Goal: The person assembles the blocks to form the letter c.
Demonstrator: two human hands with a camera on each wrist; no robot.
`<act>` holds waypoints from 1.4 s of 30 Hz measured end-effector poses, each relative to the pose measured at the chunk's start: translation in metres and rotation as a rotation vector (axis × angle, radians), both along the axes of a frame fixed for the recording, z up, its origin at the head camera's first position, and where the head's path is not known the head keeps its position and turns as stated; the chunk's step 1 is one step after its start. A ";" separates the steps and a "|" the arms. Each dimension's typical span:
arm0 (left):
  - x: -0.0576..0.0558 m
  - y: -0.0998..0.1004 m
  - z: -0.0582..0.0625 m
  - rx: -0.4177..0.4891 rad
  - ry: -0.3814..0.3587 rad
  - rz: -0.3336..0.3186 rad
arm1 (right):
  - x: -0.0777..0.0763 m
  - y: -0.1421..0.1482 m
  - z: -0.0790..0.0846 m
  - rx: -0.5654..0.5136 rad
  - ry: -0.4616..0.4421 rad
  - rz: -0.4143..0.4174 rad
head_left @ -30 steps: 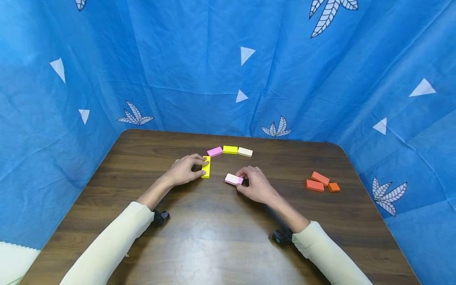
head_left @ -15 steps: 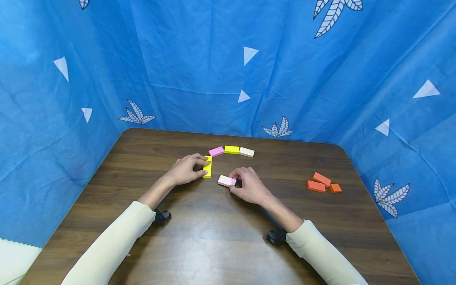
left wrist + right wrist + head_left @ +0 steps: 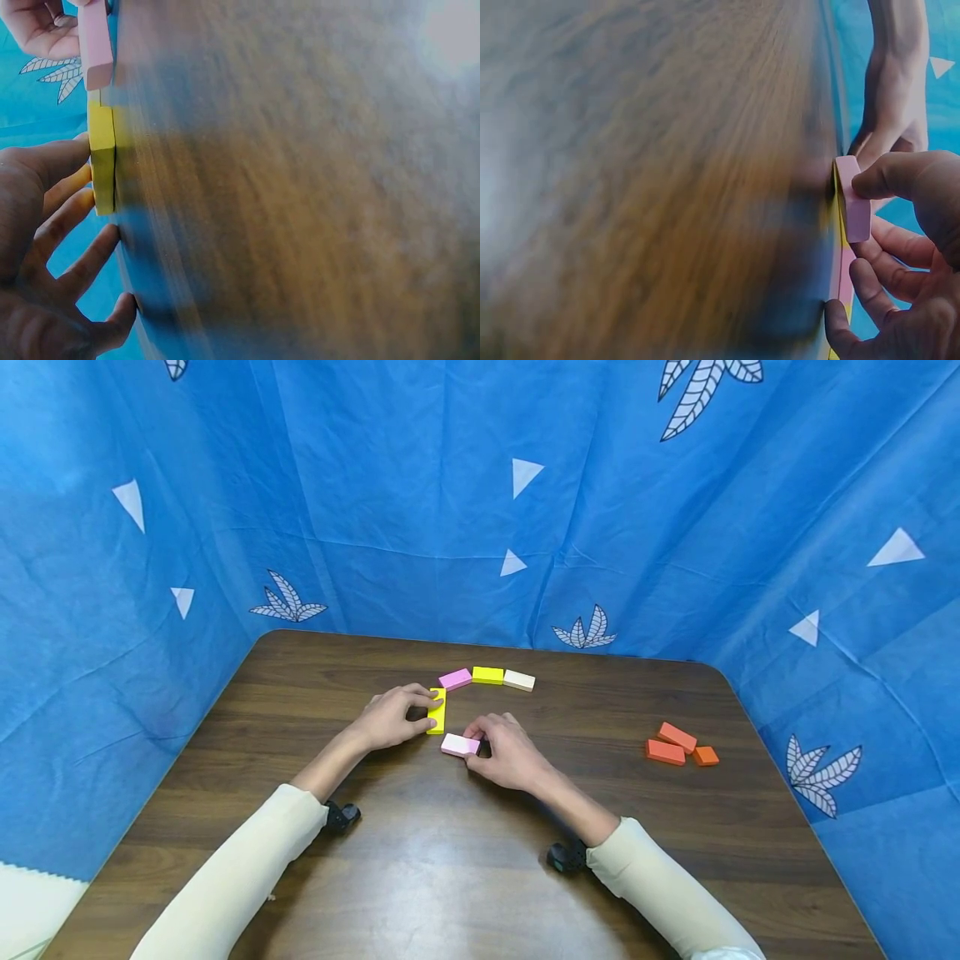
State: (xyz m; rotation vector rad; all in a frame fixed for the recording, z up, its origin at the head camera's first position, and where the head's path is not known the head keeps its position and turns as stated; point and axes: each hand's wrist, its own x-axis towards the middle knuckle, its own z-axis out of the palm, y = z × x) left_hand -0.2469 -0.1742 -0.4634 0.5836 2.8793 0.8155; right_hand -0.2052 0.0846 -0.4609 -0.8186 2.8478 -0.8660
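Observation:
In the head view, my left hand (image 3: 388,719) pinches a flat yellow block (image 3: 439,713) between thumb and fingers, its long side pointing away from me on the table. Just to the right and nearer, my right hand (image 3: 512,755) grips one end of a pale pink block (image 3: 455,744), whose free end lies close to the yellow block's near end. The left wrist view has the yellow block (image 3: 103,161) at the left fingertips, with the pink block (image 3: 95,45) beyond it. From the right wrist, the thumb presses on the pink block (image 3: 853,201); it looks slightly raised off the table.
Behind the hands, a pink block (image 3: 455,679), a yellow block (image 3: 488,675) and a cream block (image 3: 519,681) form a curved row. Two red-orange blocks (image 3: 665,752) and a smaller orange one (image 3: 706,756) lie at the right. A blue curtain (image 3: 420,527) borders the wooden table (image 3: 420,877).
My right hand has moved left with the pale pink block, bringing it close to the near end of the yellow block. The left hand stays on the yellow block.

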 end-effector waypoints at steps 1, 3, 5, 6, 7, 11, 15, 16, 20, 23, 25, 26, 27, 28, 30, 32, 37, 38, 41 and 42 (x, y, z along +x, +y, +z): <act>0.000 0.000 0.000 -0.001 0.001 0.000 | 0.000 -0.002 0.000 0.001 0.001 0.001; 0.000 0.000 0.000 -0.001 0.003 -0.001 | 0.000 -0.005 0.000 0.003 0.006 0.007; 0.000 -0.001 0.000 -0.001 0.007 -0.001 | -0.001 -0.008 0.001 0.008 0.011 0.010; 0.000 -0.001 0.000 0.001 0.008 -0.002 | -0.001 -0.009 0.001 0.012 0.010 0.012; 0.000 -0.001 0.000 0.001 0.009 -0.003 | -0.001 -0.010 0.001 0.013 0.011 0.012; 0.000 -0.002 0.000 0.001 0.016 -0.011 | -0.002 -0.013 0.000 0.013 0.018 0.008; -0.001 -0.002 0.000 0.000 0.019 -0.015 | -0.002 -0.014 -0.001 0.011 0.029 0.008; -0.001 -0.002 0.000 0.002 0.018 -0.015 | -0.002 -0.014 -0.001 0.014 0.029 0.009; -0.002 -0.003 0.000 0.002 0.018 -0.015 | -0.002 -0.016 -0.001 0.020 0.022 0.008; -0.002 -0.002 0.000 0.003 0.014 -0.015 | -0.002 -0.017 -0.002 0.019 0.009 0.003; -0.001 -0.002 0.000 0.002 0.012 -0.016 | -0.002 -0.018 -0.003 0.019 0.003 0.001; -0.001 -0.001 -0.001 0.002 0.011 -0.015 | -0.002 -0.018 -0.003 0.019 0.000 -0.001; -0.001 -0.001 -0.001 0.002 0.010 -0.014 | -0.002 -0.019 -0.003 0.018 -0.003 -0.003; -0.001 -0.001 -0.001 0.000 0.010 -0.014 | -0.002 -0.019 -0.004 0.016 -0.004 -0.005; -0.001 -0.001 -0.001 -0.003 0.011 -0.011 | -0.002 -0.019 -0.004 0.013 -0.003 -0.007; -0.001 0.000 -0.001 -0.005 0.011 -0.008 | -0.002 -0.019 -0.004 0.008 -0.001 -0.010; -0.002 0.000 -0.002 -0.005 0.012 -0.009 | -0.002 -0.019 -0.006 0.007 0.008 -0.019; -0.002 0.000 -0.002 -0.004 0.012 -0.010 | -0.002 -0.019 -0.006 0.008 0.010 -0.019; -0.001 0.000 -0.002 0.001 0.015 -0.010 | -0.002 -0.019 -0.007 0.008 0.011 -0.016; -0.001 0.000 -0.002 0.002 0.016 -0.010 | -0.002 -0.018 -0.007 0.006 0.011 -0.013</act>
